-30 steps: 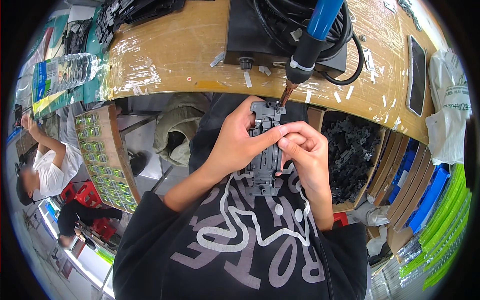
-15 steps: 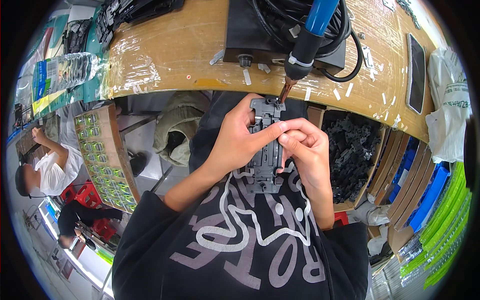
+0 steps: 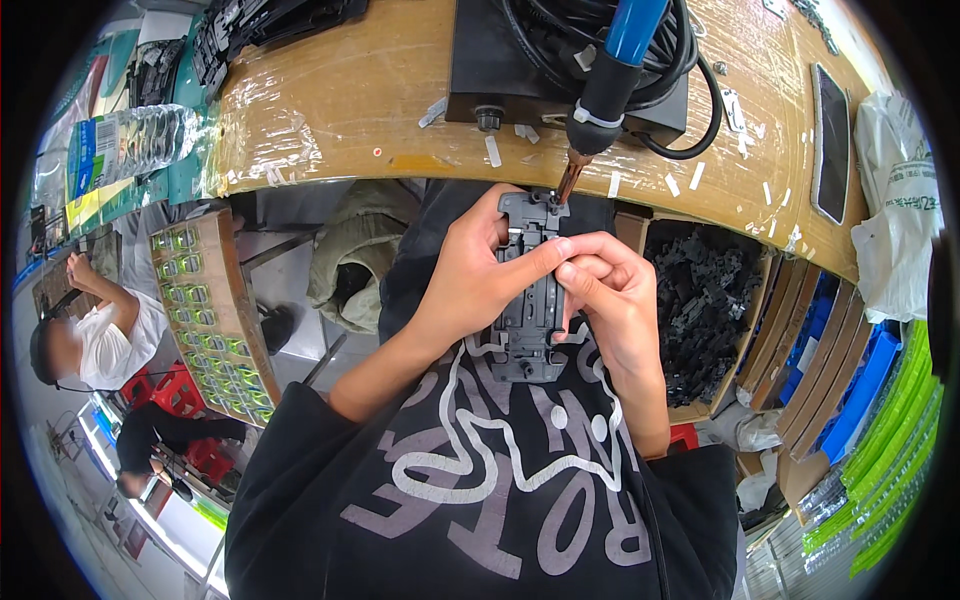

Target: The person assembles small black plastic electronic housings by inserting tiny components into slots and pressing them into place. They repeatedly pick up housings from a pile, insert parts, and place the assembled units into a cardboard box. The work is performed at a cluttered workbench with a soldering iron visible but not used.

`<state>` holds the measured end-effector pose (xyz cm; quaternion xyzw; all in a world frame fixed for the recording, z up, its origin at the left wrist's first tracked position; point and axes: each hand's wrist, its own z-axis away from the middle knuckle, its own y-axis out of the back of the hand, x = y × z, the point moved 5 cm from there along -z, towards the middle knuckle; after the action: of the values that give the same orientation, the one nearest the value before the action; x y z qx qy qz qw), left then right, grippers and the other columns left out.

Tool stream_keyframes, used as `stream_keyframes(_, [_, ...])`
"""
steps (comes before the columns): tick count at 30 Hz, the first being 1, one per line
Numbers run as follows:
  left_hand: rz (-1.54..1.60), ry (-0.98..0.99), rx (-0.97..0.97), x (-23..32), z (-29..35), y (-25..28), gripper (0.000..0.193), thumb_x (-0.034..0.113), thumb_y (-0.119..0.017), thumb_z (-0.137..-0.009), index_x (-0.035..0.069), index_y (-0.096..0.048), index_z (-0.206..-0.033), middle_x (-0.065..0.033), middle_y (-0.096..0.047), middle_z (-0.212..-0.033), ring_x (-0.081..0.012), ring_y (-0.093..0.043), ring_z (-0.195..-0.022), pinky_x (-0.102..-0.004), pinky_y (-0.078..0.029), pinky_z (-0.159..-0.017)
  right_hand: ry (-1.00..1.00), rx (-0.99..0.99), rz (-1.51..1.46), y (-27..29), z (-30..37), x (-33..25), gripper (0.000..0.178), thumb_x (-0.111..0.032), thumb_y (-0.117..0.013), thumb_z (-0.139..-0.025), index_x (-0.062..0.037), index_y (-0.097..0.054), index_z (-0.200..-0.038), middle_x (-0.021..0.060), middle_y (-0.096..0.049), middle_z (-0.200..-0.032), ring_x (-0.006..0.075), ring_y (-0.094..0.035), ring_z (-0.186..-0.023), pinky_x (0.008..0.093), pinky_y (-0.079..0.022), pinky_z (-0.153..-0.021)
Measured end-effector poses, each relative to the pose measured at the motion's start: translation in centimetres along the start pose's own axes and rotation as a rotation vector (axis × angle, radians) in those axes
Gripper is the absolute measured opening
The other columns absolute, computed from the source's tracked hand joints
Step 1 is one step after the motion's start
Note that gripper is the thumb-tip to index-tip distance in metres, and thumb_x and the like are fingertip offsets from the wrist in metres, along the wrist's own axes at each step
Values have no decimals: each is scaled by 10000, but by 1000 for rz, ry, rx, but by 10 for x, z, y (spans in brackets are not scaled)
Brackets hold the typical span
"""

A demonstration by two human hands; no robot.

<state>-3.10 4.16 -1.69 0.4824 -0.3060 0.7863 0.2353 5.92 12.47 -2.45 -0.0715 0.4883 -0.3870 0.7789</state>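
Between my hands is a long dark grey plastic toy-car chassis or similar moulded part (image 3: 530,330), its far end at the table edge. My left hand (image 3: 485,265) wraps its left side, the thumb lying across the top. Fingers of my right hand (image 3: 610,285) are pinched together against the part's right side; whether they hold something small is hidden. A soldering-iron-like tool (image 3: 600,110) with a blue handle, black collar and copper-coloured tip points down at the far end of the part, its tip at or just above a small post there.
A black box with a knob (image 3: 490,118) and coiled black cable (image 3: 690,60) stand on the taped table (image 3: 330,120). At right are a phone (image 3: 831,145), a plastic bag (image 3: 890,220) and a carton of dark parts (image 3: 700,300). A water bottle (image 3: 130,145) lies at left; other people sit beyond.
The part and both hands have barely shifted, the part a few pixels toward the table. The blue-handled tool has moved slightly left.
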Motion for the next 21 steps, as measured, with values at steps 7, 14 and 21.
stream_keyframes(7, [-11,40,-15,-6,5,2,290,94,-621,-737,1,-460,-959,-25,-526,-801,-56,-495,-732,-193,-403,-653,-17,-21,-11,1,2,6,152,-36,-553,-776,60,-519,-889,68,-562,-611,109,-519,-459,220,-437,-405])
stream_keyframes(14, [-37,27,-34,-7,8,-1,288,73,-617,-734,3,-455,-962,-22,-527,-807,-55,-494,-749,-193,-402,-665,-4,4,-3,3,9,4,147,-25,-553,-773,56,-519,-891,67,-561,-628,103,-517,-472,217,-435,-412])
stream_keyframes(21, [-360,161,-199,-4,11,13,380,112,-601,-755,23,-395,-1062,-14,-526,-717,-38,-484,-644,-186,-394,-552,-11,91,122,19,13,4,160,-2,-561,-749,53,-514,-891,60,-538,-593,118,-501,-435,224,-409,-387])
